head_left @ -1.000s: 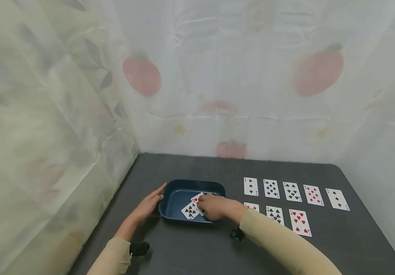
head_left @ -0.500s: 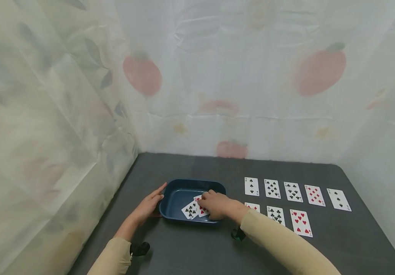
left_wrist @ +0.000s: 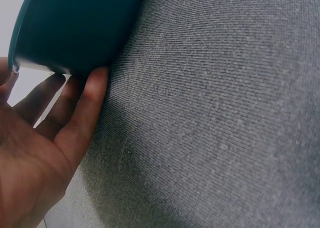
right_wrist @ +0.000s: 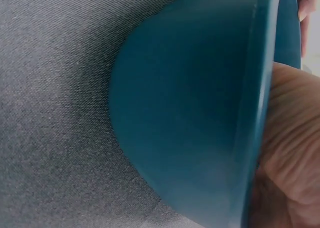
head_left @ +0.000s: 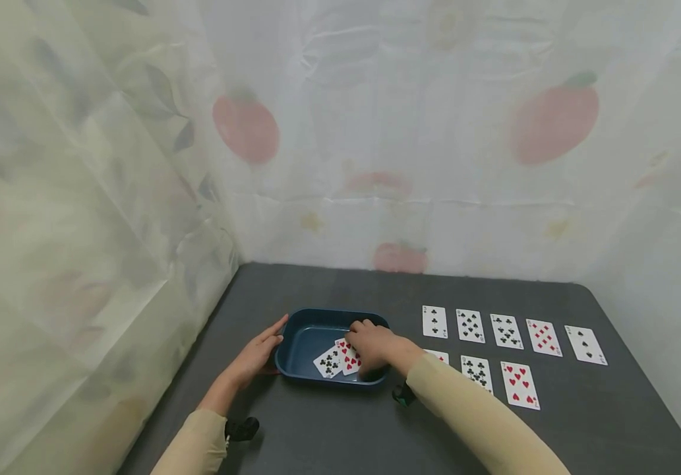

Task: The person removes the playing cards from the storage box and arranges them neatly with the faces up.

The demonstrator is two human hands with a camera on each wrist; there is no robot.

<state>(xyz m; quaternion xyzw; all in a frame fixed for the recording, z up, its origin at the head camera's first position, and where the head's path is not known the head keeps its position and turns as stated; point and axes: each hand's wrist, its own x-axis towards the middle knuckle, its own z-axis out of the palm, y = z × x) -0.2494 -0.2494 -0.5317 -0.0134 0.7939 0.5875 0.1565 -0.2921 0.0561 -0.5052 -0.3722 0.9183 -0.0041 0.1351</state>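
Observation:
A dark blue tray (head_left: 307, 343) with raised sides stands on the table. Inside lie a clubs playing card (head_left: 327, 363) and a hearts playing card (head_left: 347, 359), which overlap. My left hand (head_left: 252, 358) rests against the tray's left side, its fairly straight fingers touching the outer wall (left_wrist: 75, 27) in the left wrist view. My right hand (head_left: 374, 344) reaches into the tray's right part, beside the hearts card. Its fingertips are hidden or blurred, and the wall (right_wrist: 185, 102) blocks them in the right wrist view, so whether it holds a card cannot be told.
Several face-up playing cards lie in two rows right of the tray, among them a three of clubs (head_left: 434, 322) and a hearts card (head_left: 520, 386). My right sleeve (head_left: 465, 409) passes over the near row. A patterned curtain (head_left: 340, 165) surrounds the dark table (head_left: 316, 429).
My right hand has shifted slightly right within the tray, uncovering more of the hearts card. My left hand and the tray have stayed in place.

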